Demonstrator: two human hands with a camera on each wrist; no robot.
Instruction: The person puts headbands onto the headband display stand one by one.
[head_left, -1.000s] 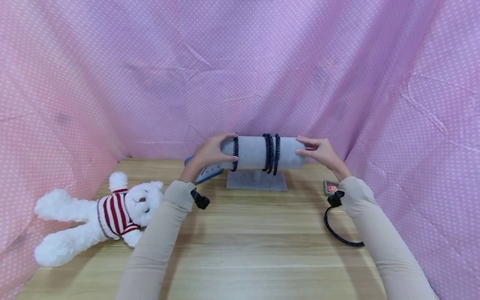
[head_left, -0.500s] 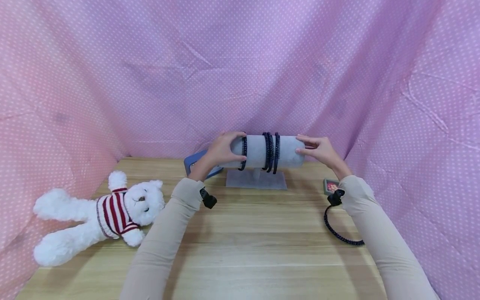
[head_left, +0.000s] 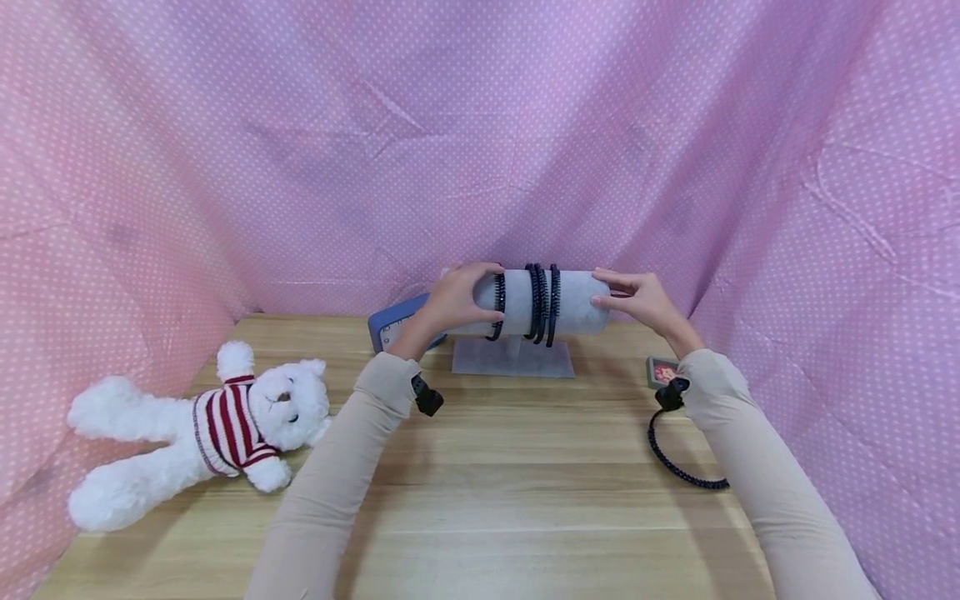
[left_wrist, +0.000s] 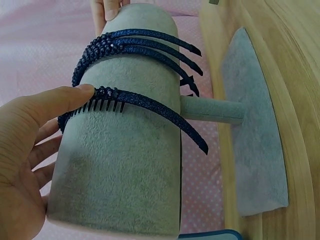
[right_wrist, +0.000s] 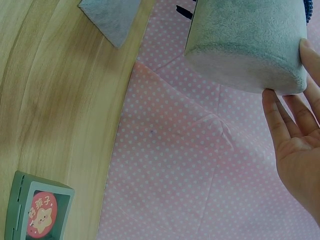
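Note:
A grey velvety cylinder stand (head_left: pixel 517 300) on a flat base stands at the back of the table. My left hand (head_left: pixel 452 297) holds a dark blue toothed headband (left_wrist: pixel 155 106) around the left part of the cylinder, with its thumb on the beaded section in the left wrist view. Three similar dark blue headbands (left_wrist: pixel 97 50) sit close together farther along the cylinder. At the opposite end, my right hand (right_wrist: pixel 300 160) grips the stand, its thumb on the side and fingertips at the end face.
Another dark headband (head_left: pixel 678 472) lies on the wooden table (head_left: pixel 525 475), partly hidden by the right sleeve. Near it is a small green box (right_wrist: pixel 65 188) with a star picture. A white teddy bear (head_left: pixel 232 429) lies at left. Behind the left hand is a blue-edged object (head_left: pixel 386 321).
My left hand has slid right along the cylinder, bringing its headband nearer to the other three. More of the blue-edged object shows. The right hand has stayed at the cylinder's end.

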